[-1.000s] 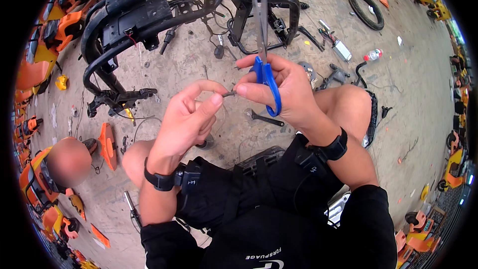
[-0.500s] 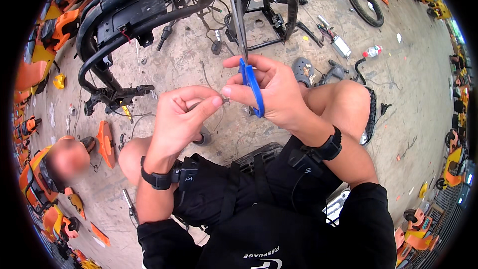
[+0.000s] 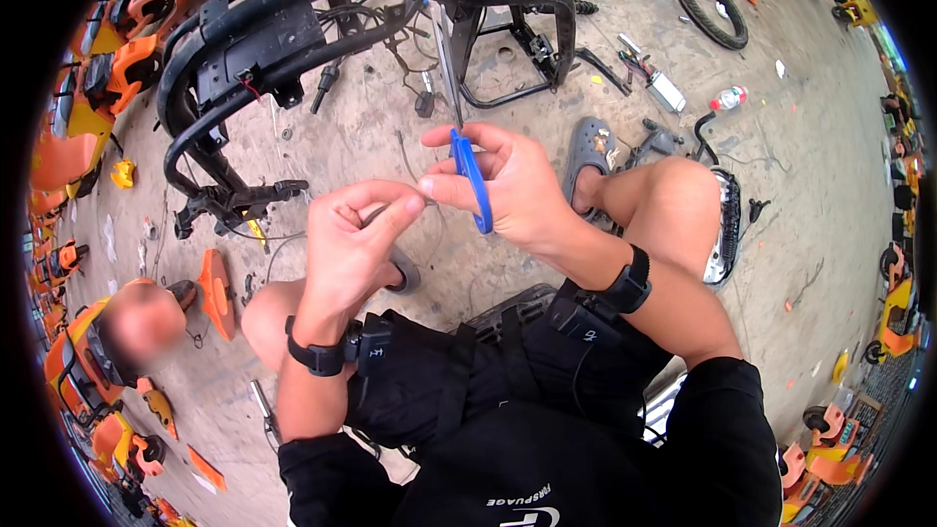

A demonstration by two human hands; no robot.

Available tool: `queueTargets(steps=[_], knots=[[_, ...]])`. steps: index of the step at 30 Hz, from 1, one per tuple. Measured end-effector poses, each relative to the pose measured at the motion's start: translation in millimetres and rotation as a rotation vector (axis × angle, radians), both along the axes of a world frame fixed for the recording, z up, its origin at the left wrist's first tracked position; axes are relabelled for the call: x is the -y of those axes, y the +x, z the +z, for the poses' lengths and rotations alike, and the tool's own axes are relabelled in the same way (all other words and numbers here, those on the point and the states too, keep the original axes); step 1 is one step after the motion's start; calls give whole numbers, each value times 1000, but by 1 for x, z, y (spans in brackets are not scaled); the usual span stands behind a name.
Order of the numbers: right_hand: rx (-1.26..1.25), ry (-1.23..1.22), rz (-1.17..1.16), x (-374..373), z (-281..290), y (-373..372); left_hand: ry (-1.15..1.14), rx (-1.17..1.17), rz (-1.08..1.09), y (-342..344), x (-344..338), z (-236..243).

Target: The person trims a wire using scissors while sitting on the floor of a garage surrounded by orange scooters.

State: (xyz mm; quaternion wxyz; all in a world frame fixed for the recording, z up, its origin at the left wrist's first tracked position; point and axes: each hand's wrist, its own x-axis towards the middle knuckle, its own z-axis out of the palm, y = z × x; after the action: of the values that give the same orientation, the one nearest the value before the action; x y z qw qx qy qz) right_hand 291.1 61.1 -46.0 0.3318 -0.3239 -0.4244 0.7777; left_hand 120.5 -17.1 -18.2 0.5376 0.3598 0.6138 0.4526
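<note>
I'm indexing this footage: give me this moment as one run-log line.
left hand: pinching thin dark piece | right hand: holding blue-handled scissors | blades: pointed toward black frame | hands: close together

Pinched dark scrap (image 3: pixel 427 201) (too small to identify), black frame (image 3: pixel 322 54) cropped at top

Beyond the scissors (image 3: pixel 459 141) stands the frame (image 3: pixel 332 51), with the tire (image 3: pixel 692 10) to its right.
</note>
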Motion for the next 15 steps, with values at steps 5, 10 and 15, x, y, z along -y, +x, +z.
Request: queueTargets(steps=[5, 10, 15], knots=[[7, -79, 17, -4, 13, 6, 23, 182, -92, -8, -1, 1], [-5, -75, 45, -5, 10, 10, 51, 105, -58, -10, 0, 0], [-26, -56, 113, -6, 15, 13, 32, 89, -29, -10, 1, 0]])
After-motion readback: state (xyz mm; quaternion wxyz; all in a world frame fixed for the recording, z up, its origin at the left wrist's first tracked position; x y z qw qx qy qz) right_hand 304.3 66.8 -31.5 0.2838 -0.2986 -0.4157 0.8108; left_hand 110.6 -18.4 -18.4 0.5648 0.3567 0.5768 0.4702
